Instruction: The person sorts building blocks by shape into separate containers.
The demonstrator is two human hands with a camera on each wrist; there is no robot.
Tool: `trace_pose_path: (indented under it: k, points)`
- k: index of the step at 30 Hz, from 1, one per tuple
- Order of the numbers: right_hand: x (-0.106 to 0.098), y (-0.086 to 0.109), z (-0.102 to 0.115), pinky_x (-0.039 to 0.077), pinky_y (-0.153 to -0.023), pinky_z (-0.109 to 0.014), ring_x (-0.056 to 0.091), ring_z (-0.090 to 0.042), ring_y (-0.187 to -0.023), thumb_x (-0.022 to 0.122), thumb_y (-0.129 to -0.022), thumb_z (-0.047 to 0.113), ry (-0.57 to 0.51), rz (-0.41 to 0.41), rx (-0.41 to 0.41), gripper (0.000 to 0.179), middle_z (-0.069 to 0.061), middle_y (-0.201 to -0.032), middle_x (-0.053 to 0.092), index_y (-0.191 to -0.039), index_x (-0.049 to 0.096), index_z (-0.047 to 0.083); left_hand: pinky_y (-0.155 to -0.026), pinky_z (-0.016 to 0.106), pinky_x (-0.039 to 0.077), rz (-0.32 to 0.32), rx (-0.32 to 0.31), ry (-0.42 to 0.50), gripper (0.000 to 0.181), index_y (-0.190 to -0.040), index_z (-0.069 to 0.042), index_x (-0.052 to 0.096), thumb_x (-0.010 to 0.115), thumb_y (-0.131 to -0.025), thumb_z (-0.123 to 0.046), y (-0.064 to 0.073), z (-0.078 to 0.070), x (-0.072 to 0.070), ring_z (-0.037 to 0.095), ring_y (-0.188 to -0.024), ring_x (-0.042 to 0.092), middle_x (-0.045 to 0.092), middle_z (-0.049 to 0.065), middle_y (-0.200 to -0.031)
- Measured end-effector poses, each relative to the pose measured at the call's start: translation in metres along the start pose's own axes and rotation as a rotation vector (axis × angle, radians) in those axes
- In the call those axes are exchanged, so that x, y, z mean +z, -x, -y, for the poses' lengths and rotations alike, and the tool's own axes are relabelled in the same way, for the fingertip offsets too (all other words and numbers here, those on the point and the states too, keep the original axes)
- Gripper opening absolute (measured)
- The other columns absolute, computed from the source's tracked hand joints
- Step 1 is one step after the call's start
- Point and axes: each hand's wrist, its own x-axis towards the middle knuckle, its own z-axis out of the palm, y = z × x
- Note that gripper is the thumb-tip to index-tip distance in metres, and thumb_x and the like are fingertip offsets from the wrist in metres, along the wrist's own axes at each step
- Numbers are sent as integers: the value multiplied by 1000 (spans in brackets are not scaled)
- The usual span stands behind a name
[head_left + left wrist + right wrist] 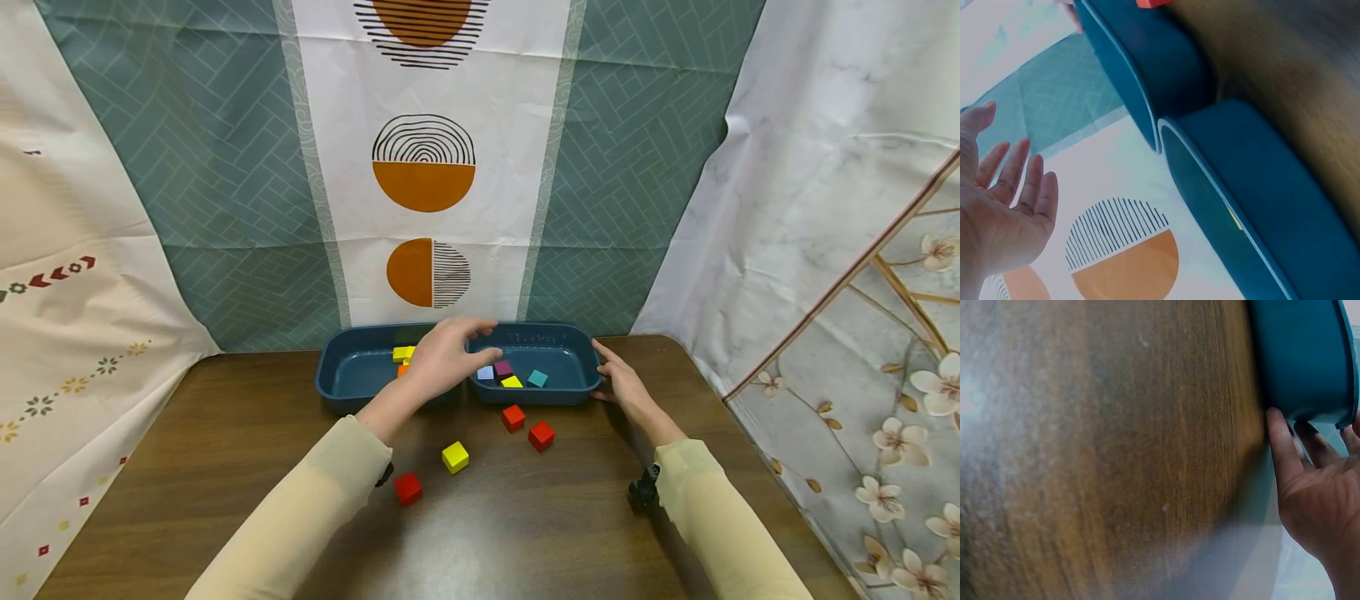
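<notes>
Two dark blue plastic bins stand end to end at the back of the table. My left hand (444,357) is held above the place where they meet, its fingers spread and nothing in its grasp; the left wrist view shows the palm bare. At the outer end of the right bin (536,398), the extended fingers of my right hand (622,382) touch the wall. That bin holds a lavender block (485,373), a purple block (502,369), a yellow block (512,382) and a teal block (537,378). Partly behind my left hand, the left bin (335,398) contains yellow blocks (402,354) and some orange.
Loose on the wooden table (525,533) lie a red cube (513,418), a second red cube (542,436), a yellow cube (455,457) and a third red cube (408,490) by the left sleeve. A patterned curtain (247,275) hangs right behind the bins.
</notes>
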Motion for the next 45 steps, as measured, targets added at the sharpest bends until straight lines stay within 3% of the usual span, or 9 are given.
trace_pose_path:
  k: [14,20,24,31,36,45]
  points:
    - [-1,-1,-2,45,-103,-62,39,-43,-139,31,-105,10,21,-5,-3,61,-12,-170,12,-165,22,18,-100,47,50,-35,-10,-19,48,-137,-23,66,75,-94,-40,31,6,-21,20,-122,55,66,-6,-130]
    - [-3,-3,-3,40,-105,-66,36,-47,-140,28,-107,8,-14,6,6,60,-15,-170,9,-165,19,15,-104,47,47,-24,-15,-29,46,-135,-24,68,75,-93,-40,43,12,-25,19,-124,52,66,-8,-130]
    - [-3,-4,-4,38,-106,-68,33,-49,-141,27,-106,7,-28,11,9,60,-17,-170,7,-165,17,14,-100,48,50,-18,-29,-30,44,-134,-25,69,75,-94,-40,52,16,-29,20,-122,53,65,-7,-132]
    - [-1,-1,0,45,-103,-61,40,-45,-138,30,-107,11,21,0,13,60,-18,-169,13,-166,19,19,-93,44,53,-9,-56,-64,47,-135,-23,69,76,-92,-42,68,21,-36,21,-119,55,66,-3,-132]
    - [-1,0,0,44,-104,-63,40,-46,-138,30,-106,11,10,5,-2,61,-18,-169,12,-166,18,18,-91,43,55,-4,-61,-78,47,-132,-21,71,78,-91,-41,80,26,-39,22,-116,56,66,-1,-130]
    - [0,-2,-2,46,-103,-60,42,-43,-136,30,-106,11,22,-3,4,61,-14,-170,12,-165,20,20,-94,46,52,28,-67,-73,47,-132,-22,70,79,-90,-40,105,35,-40,22,-118,56,68,-7,-125]
